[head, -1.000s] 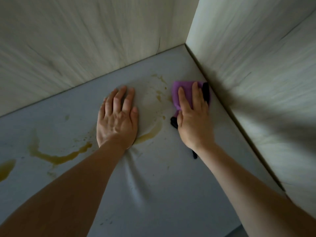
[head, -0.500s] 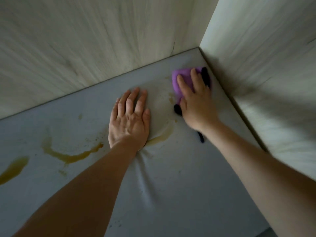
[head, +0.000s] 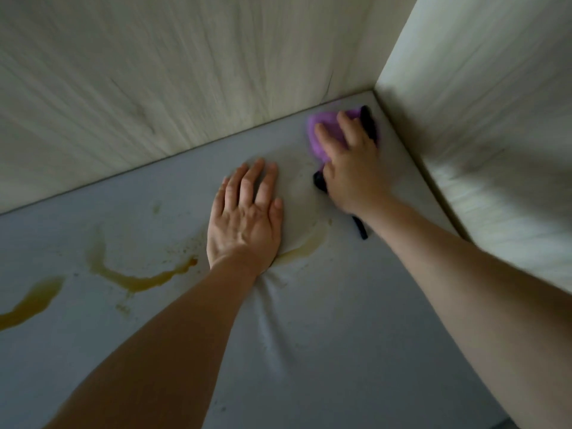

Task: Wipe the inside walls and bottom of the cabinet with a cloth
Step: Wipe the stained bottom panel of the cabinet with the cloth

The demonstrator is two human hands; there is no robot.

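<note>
Purple cloth [head: 328, 131], edged with black trim, is lying flat on the cabinet bottom [head: 325, 335] in the far right corner, just beside the right wall [head: 495, 119] and close to the back wall [head: 154, 88]. A black strip of it is trailing out toward the near side from under the wrist. The right hand [head: 353, 168] is pressing down on the cloth with its fingers [head: 348, 126] laid fairly straight and slightly spread over the purple fabric; the hand is blurred, and whether the thumb is tucking under the black edge cannot be told.

Left of it, the left hand [head: 244, 221] is resting palm down on the grey liner of the cabinet bottom, fingers straight and close together, holding nothing. The liner is bunching into wrinkles at the heel of this hand.

A yellowish stain [head: 306, 246] is curving between the two hands, on the near side of the cloth. A darker amber streak [head: 139, 280] is arcing across the liner to the left of the left hand, and another amber patch [head: 31, 301] is sitting at the far left edge of the view. Both walls are showing pale wood grain, with the right wall standing in partial shadow.
</note>
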